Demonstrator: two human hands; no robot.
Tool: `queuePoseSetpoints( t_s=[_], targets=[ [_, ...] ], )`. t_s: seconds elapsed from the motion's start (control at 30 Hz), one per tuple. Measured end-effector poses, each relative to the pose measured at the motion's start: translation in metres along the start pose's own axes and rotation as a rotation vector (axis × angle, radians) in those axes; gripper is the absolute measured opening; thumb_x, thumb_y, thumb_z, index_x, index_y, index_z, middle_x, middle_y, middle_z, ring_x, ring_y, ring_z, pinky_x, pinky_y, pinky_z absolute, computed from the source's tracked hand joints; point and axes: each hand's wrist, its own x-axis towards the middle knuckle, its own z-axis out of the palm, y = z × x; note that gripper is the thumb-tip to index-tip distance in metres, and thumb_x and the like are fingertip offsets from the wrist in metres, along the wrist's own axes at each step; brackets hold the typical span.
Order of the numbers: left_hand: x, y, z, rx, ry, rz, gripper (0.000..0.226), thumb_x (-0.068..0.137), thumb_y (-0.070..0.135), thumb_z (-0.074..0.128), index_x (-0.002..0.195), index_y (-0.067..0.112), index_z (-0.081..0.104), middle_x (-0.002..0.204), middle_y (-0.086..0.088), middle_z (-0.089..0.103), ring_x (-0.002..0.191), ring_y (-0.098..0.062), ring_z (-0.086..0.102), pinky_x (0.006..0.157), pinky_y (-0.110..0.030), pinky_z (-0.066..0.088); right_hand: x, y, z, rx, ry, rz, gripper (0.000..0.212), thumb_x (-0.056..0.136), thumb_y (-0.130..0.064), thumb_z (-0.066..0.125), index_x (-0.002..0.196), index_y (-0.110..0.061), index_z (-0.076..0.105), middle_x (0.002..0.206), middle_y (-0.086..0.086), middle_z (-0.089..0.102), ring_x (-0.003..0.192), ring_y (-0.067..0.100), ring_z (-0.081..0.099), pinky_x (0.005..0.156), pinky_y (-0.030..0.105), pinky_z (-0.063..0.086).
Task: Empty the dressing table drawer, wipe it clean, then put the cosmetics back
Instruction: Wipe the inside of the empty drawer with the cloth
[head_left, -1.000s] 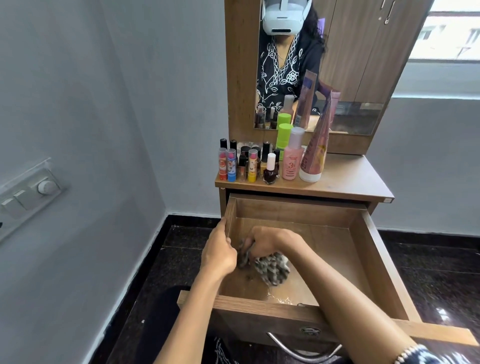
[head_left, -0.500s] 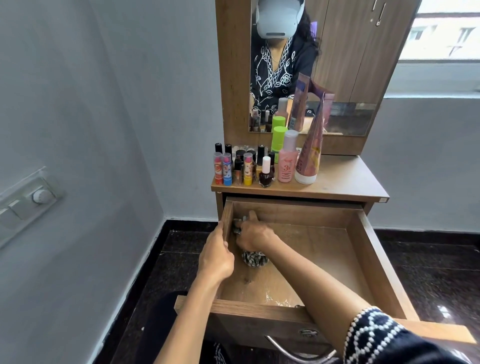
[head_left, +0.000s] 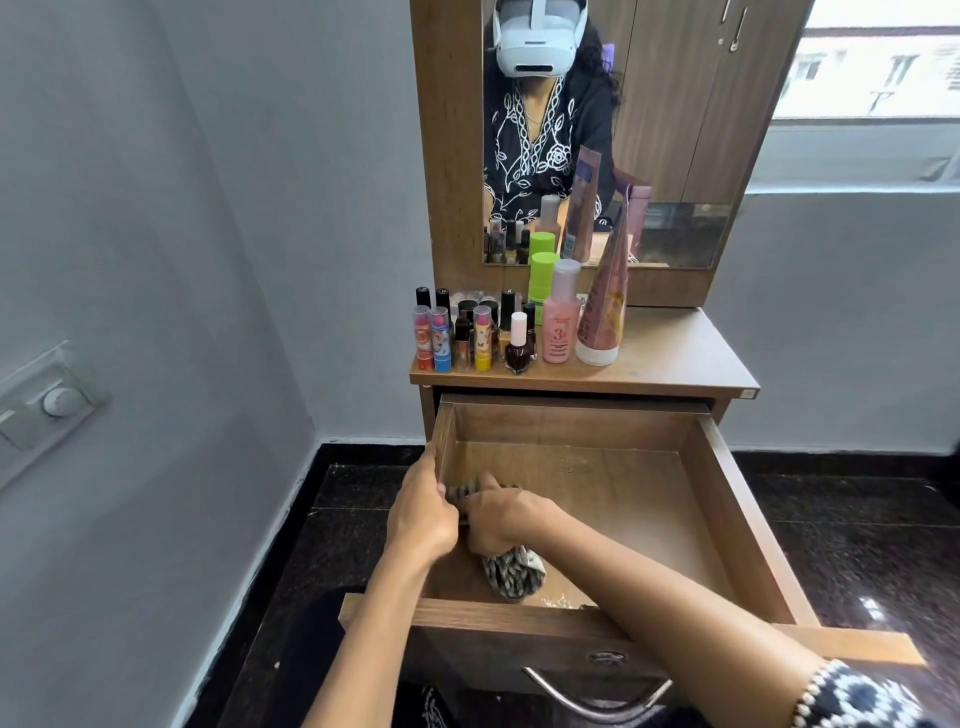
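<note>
Left hand (head_left: 422, 514) curled in grip; right hand (head_left: 498, 519) clenched, forearms converging.

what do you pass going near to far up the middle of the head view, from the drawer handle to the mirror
drawer handle → drawer front panel → patterned cloth → right hand gripping it → bare drawer floor → tabletop → pink bottle → mirror
</note>
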Motion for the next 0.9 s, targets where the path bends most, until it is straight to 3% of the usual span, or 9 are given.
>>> queuePoseSetpoints(
  t_s=[0.07,0.2,0.33,0.4,0.5,0.6,0.7,0.8,0.9],
  targets=[
    [0.001,0.000,0.000,-0.003,-0.003,-0.001,0.056,0.098,0.006,0.033,0.148,0.024,0.015,0.152,-0.002,0.025,0.134,-0.021,0.035,0.106,-0.031,0.031,0.004,0.001,-0.004,0.037,0.016,0.009,0.053,0.094,-0.010,0.035,0.146,-0.008,0.023,0.145,0.019,0.032,0.141,0.034,0.012,0.108,0.047,0.031],
    [-0.002,0.001,-0.001,0.005,-0.012,-0.002,0.058,0.097,0.004,0.034,0.148,0.023,0.014,0.152,-0.001,0.025,0.135,-0.021,0.034,0.106,-0.030,0.030,0.017,0.007,-0.013,0.132,0.146,0.108,0.058,0.094,-0.017,0.040,0.148,-0.023,0.022,0.151,0.015,0.025,0.130,0.039,0.039,0.100,0.045,0.040],
    [-0.003,0.000,-0.002,0.005,-0.020,0.006,0.057,0.097,0.005,0.032,0.148,0.023,0.013,0.154,-0.001,0.022,0.136,-0.020,0.032,0.107,-0.029,0.029,0.032,0.010,-0.019,0.213,0.264,0.179,0.056,0.094,-0.027,0.042,0.148,-0.031,0.023,0.155,0.008,0.010,0.132,0.036,0.037,0.099,0.043,0.040],
    [-0.003,0.000,-0.001,0.002,-0.017,0.008,0.056,0.098,0.006,0.032,0.148,0.023,0.013,0.154,-0.001,0.022,0.136,-0.019,0.032,0.107,-0.029,0.029,0.035,0.015,-0.020,0.291,0.294,0.222,0.052,0.095,-0.026,0.043,0.145,-0.027,0.029,0.153,0.009,0.017,0.129,0.035,0.040,0.098,0.043,0.041],
    [-0.003,0.001,0.000,-0.004,-0.007,0.001,0.056,0.098,0.007,0.033,0.148,0.024,0.013,0.154,-0.001,0.020,0.137,-0.020,0.031,0.107,-0.031,0.031,0.034,0.033,-0.018,0.447,0.296,0.306,0.044,0.093,-0.015,0.044,0.137,-0.017,0.043,0.138,0.014,0.045,0.120,0.032,0.049,0.096,0.042,0.044],
    [-0.003,0.001,0.000,-0.020,-0.014,0.009,0.060,0.097,0.003,0.035,0.148,0.022,0.013,0.154,-0.001,0.021,0.137,-0.020,0.032,0.107,-0.030,0.032,0.029,0.051,-0.016,0.513,0.291,0.356,0.044,0.094,-0.019,0.046,0.138,-0.026,0.045,0.149,0.008,0.028,0.132,0.036,0.034,0.101,0.046,0.038],
    [-0.002,0.000,0.000,-0.018,-0.016,0.009,0.060,0.096,0.001,0.036,0.148,0.021,0.013,0.154,-0.002,0.022,0.136,-0.020,0.032,0.107,-0.030,0.031,0.024,0.052,-0.015,0.411,0.300,0.315,0.046,0.095,-0.016,0.044,0.140,-0.028,0.041,0.150,0.005,0.017,0.136,0.037,0.023,0.104,0.048,0.035],
    [-0.002,0.001,0.000,-0.014,-0.012,0.006,0.059,0.097,0.002,0.035,0.148,0.021,0.013,0.154,-0.002,0.021,0.137,-0.020,0.032,0.107,-0.031,0.031,0.013,0.047,-0.015,0.190,0.314,0.160,0.056,0.093,-0.006,0.044,0.144,-0.028,0.033,0.149,0.005,0.019,0.133,0.035,0.027,0.106,0.047,0.037],
    [-0.002,0.001,0.000,-0.008,-0.012,0.003,0.058,0.097,0.003,0.035,0.148,0.021,0.014,0.154,-0.003,0.021,0.137,-0.021,0.031,0.108,-0.032,0.030,-0.003,0.044,-0.011,0.063,0.290,-0.073,0.063,0.087,0.003,0.054,0.138,-0.032,0.043,0.141,0.003,0.030,0.126,0.029,0.037,0.103,0.042,0.042]
  ],
)
